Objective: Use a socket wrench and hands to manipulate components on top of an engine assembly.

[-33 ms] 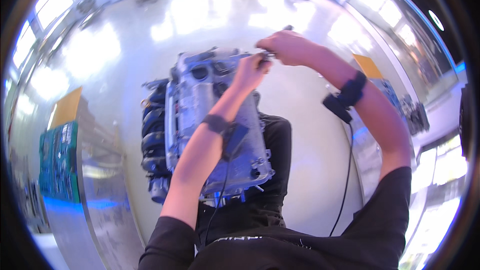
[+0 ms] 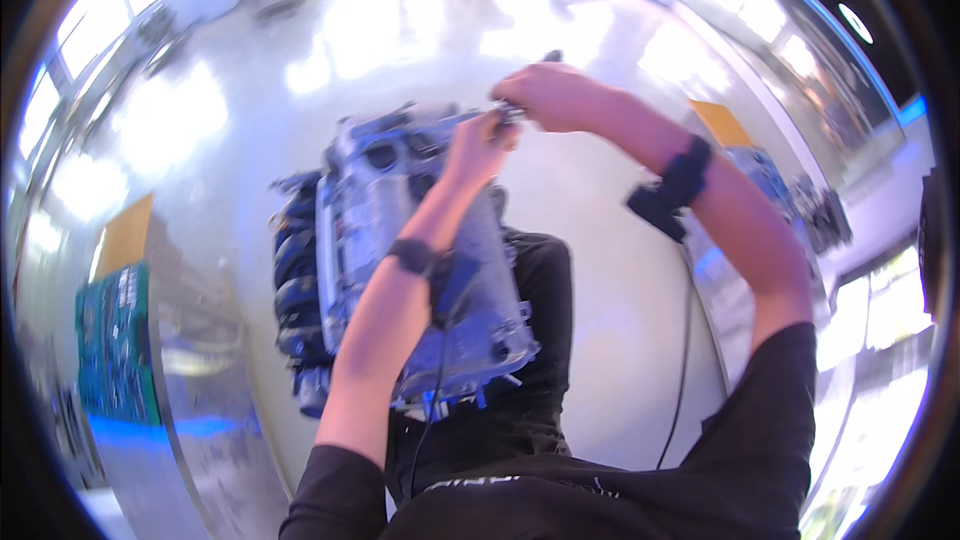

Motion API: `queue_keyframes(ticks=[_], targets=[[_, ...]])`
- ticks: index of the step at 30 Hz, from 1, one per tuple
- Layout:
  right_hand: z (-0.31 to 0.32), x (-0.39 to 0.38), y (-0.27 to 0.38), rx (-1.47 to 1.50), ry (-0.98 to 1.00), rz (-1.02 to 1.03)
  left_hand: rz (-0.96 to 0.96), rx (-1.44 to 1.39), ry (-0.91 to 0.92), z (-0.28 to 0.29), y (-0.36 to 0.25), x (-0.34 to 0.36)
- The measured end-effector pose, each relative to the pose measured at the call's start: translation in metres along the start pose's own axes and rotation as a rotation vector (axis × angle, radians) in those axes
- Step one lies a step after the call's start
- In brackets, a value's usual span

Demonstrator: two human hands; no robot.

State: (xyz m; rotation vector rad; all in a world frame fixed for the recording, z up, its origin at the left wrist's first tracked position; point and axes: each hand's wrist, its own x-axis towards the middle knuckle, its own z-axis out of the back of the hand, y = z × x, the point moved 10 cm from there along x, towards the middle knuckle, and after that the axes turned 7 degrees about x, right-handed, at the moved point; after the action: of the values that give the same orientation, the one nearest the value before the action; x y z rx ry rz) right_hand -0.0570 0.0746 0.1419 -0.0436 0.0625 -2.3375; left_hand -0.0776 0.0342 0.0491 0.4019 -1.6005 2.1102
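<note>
A silver-grey engine (image 2: pixel 385 230) stands in front of me, with black ribbed ducting (image 2: pixel 298 285) along its left side. Above its far right corner my two hands meet. My left hand (image 2: pixel 478 148) is closed, its fingers wrapped round something near a small metal piece (image 2: pixel 511 112) that shows between the hands. Just beyond and to the right, my right hand (image 2: pixel 555 98) is closed on a hand tool whose dark end (image 2: pixel 552 57) sticks out past the knuckles. Blur and the fingers hide the tool's exact kind and what the left hand grips.
At the left, a metal cart (image 2: pixel 205 360) bears a green tray of tools (image 2: pixel 115 345) and an orange-yellow panel (image 2: pixel 127 230). Another yellow panel (image 2: pixel 718 123) and metal parts (image 2: pixel 822 218) are on the right. Cables (image 2: pixel 686 370) hang from the dark wrist bands (image 2: pixel 690 175).
The whole view has shifted slightly, so hands and engine appear a little farther left. Both hands keep their closed grip beside the engine's far right corner.
</note>
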Motion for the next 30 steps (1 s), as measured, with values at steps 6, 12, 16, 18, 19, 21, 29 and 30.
queue_keyframes(ticks=[6,12,16,18,19,21,29,30], targets=[[0.006,0.018,0.014,-0.136,0.185,-0.169,0.036,-0.189,-0.043,0.01,0.027,-0.006],[0.004,-0.024,-0.024,-0.054,0.357,-0.437,-0.028,-0.022,0.15,-0.029,0.006,0.002],[-0.002,-0.036,-0.029,0.139,0.368,-0.524,0.026,0.054,0.222,-0.036,0.022,-0.004],[-0.002,-0.032,-0.026,0.101,0.36,-0.468,0.046,-0.046,0.232,-0.037,0.015,-0.005],[-0.002,-0.029,-0.022,0.067,0.359,-0.408,0.038,-0.043,0.232,-0.038,0.019,-0.003],[-0.008,-0.018,-0.013,-0.063,0.341,-0.296,0.02,-0.126,0.268,-0.042,0.026,-0.003],[-0.004,0.005,0.009,-0.308,-0.049,0.098,0.107,-0.206,0.218,-0.031,0.024,-0.002],[-0.005,0.008,0.006,-0.249,0.012,0.049,0.151,-0.148,0.156,-0.024,0.018,-0.004]])
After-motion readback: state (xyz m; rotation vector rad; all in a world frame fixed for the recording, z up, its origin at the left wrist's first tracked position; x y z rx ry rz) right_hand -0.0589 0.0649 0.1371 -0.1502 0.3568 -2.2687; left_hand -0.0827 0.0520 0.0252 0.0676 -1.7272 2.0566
